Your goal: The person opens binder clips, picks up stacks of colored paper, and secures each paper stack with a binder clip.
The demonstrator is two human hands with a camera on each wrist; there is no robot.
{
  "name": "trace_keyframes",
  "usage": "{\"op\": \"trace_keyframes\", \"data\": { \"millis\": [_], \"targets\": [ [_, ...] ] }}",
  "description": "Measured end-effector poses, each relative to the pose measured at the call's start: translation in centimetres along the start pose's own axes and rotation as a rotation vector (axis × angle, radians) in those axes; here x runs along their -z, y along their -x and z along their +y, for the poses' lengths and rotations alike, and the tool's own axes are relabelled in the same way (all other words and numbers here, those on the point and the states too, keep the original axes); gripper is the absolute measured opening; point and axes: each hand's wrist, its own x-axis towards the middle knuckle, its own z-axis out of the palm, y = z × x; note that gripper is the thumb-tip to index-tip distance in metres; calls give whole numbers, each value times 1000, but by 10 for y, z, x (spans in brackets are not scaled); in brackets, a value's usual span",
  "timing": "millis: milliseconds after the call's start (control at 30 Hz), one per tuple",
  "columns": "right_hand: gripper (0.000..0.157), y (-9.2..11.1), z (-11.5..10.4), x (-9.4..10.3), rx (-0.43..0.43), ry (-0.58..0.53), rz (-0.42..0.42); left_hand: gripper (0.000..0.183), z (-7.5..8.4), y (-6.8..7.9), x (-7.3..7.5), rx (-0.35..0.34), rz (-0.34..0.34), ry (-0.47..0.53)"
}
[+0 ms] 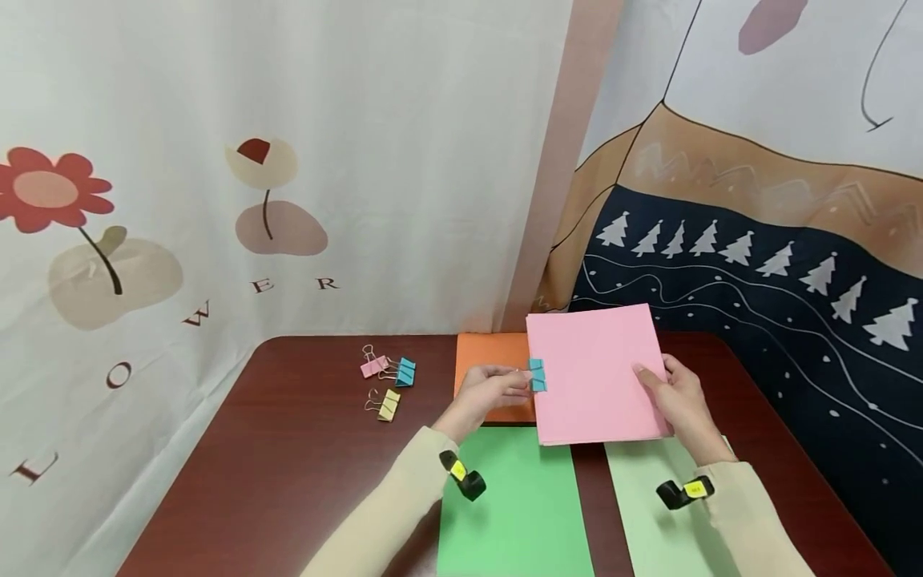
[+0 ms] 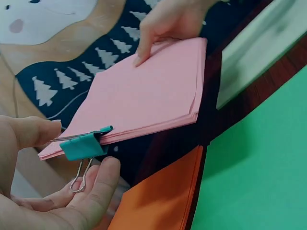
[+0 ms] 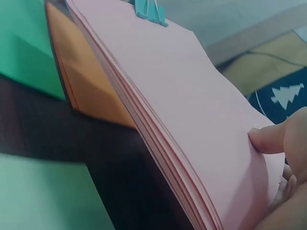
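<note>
A stack of pink paper [image 1: 598,377] is held up over the table, several sheets thick along its edge in the right wrist view. My right hand [image 1: 681,401] grips its right side, thumb on the top face and fingers beneath. A teal binder clip [image 2: 84,145] sits on the stack's left edge. My left hand [image 1: 493,393] holds the clip by its wire handles: the thumb is at the end of the upper handle, and the lower wire loop [image 2: 80,181] hangs against the fingers.
Orange paper [image 1: 490,365] lies behind the hands, with green paper [image 1: 515,505] in front and pale green paper [image 1: 642,497] to the right. At the left on the dark table [image 1: 303,465] are a pink clip [image 1: 374,366], a blue clip [image 1: 405,372] and a yellow clip [image 1: 388,405].
</note>
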Motion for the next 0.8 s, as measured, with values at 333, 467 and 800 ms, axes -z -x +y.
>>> {"op": "trace_keyframes", "data": {
  "millis": [333,467,800],
  "targets": [
    [65,-28,13,24,-22,84,-23,44,-2,-28,-27,44,41,-115],
    [71,-40,20,37,-24,141,-40,42,-3,-40,-39,46,58,-175],
    [77,-65,41,52,-65,192,-72,42,-8,-59,-66,47,172,-393]
  ]
}}
